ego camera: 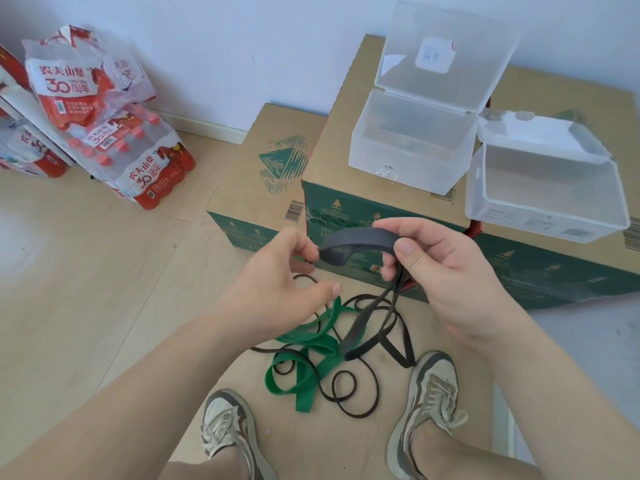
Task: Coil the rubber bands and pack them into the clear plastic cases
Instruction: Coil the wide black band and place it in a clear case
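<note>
A wide dark grey band (pixel 358 237) stretches between my hands at chest height. My left hand (pixel 280 285) pinches its left end, where the band folds back on itself. My right hand (pixel 440 271) grips the other end between thumb and fingers, and the band's tail hangs down from it to the floor. Below lie a green band (pixel 311 348) and thin black bands (pixel 360 400), tangled together between my shoes. Two clear plastic cases stand open and empty on the cardboard boxes: one (pixel 412 147) with its lid upright, another (pixel 547 199) to its right.
The cases rest on large cardboard boxes (pixel 332 161) against the white wall. A lower box (pixel 252 188) sits to their left. Packs of bottled water (pixel 138 161) are stacked at far left on the wood floor. My shoes (pixel 228 431) stand on flat cardboard.
</note>
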`<action>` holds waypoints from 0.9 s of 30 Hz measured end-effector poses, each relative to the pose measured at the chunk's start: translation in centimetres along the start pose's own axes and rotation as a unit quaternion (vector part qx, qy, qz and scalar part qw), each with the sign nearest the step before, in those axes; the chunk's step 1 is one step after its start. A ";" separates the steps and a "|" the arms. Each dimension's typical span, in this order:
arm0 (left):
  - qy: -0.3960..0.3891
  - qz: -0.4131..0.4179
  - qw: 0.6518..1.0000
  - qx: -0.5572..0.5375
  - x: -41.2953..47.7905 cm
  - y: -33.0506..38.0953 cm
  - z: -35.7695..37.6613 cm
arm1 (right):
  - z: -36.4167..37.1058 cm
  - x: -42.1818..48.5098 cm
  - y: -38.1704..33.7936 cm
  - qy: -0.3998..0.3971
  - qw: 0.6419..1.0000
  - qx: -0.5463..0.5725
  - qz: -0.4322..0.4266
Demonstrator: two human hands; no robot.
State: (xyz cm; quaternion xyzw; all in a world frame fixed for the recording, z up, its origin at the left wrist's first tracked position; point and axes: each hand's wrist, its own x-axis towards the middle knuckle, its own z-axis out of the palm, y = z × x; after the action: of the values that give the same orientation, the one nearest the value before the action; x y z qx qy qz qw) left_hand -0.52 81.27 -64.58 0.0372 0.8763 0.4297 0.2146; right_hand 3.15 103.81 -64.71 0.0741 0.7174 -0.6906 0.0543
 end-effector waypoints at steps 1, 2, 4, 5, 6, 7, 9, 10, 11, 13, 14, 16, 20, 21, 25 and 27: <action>0.005 -0.009 1.000 -0.004 0.0 0.1 0.0 | -0.1 0.0 0.0 -0.009 0.999 0.032 0.006; 0.013 -0.009 1.000 -0.013 0.0 0.2 0.0 | -0.1 0.0 0.0 -0.018 0.999 0.049 0.008; 0.034 0.003 0.998 -0.049 0.0 0.3 0.1 | -0.2 0.0 0.0 -0.033 0.998 0.055 0.006; 0.045 0.004 0.997 -0.064 0.0 0.4 0.2 | -0.2 -0.1 0.0 -0.038 0.998 0.051 0.002; 0.056 0.002 0.996 -0.071 0.0 0.6 0.3 | -0.2 -0.1 -0.1 -0.040 0.998 0.044 -0.001; 0.064 0.000 0.995 -0.074 0.0 0.8 0.2 | -0.3 -0.2 -0.1 -0.037 0.999 0.033 0.000; 0.074 0.006 0.994 -0.083 -0.1 1.1 -0.1 | -0.9 -0.2 -0.1 -0.029 0.999 -0.028 0.013; 0.080 0.017 0.993 -0.085 -0.2 1.2 -0.2 | -1.2 -0.3 0.0 -0.035 0.996 -0.076 0.027; 0.088 0.036 0.993 -0.076 -0.3 1.2 -0.2 | -1.4 -0.3 0.1 -0.053 0.990 -0.120 0.047; 0.108 0.089 0.990 -0.031 -0.6 1.1 0.0 | -1.2 -0.4 0.2 -0.106 0.979 -0.147 0.098; 0.114 0.115 0.987 -0.013 -0.7 1.1 0.2 | -0.9 -0.5 0.1 -0.129 0.976 -0.132 0.113; 0.110 0.152 0.982 0.011 -0.9 1.0 0.6 | -0.1 -0.6 -0.2 -0.136 0.983 -0.080 0.097; 0.107 0.206 0.971 0.060 -1.1 1.0 0.9 | 1.1 -0.8 -0.5 -0.083 0.996 -0.017 0.012; 0.110 0.213 0.969 0.063 -1.1 1.0 0.9 | 1.3 -0.8 -0.3 -0.065 0.997 -0.031 0.002; 0.108 0.235 0.964 0.058 -0.8 0.9 0.4 | 1.6 -0.7 0.3 -0.011 0.996 -0.092 -0.017; 0.106 0.238 0.964 0.050 -0.6 0.9 0.2 | 1.4 -0.6 0.2 -0.007 0.997 -0.069 -0.018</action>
State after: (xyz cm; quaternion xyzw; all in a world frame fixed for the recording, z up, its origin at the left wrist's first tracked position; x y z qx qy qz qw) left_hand 0.01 81.82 -63.72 0.2096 0.8801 0.4259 0.0101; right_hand 3.76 102.41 -64.84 0.0524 0.7639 -0.6411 0.0517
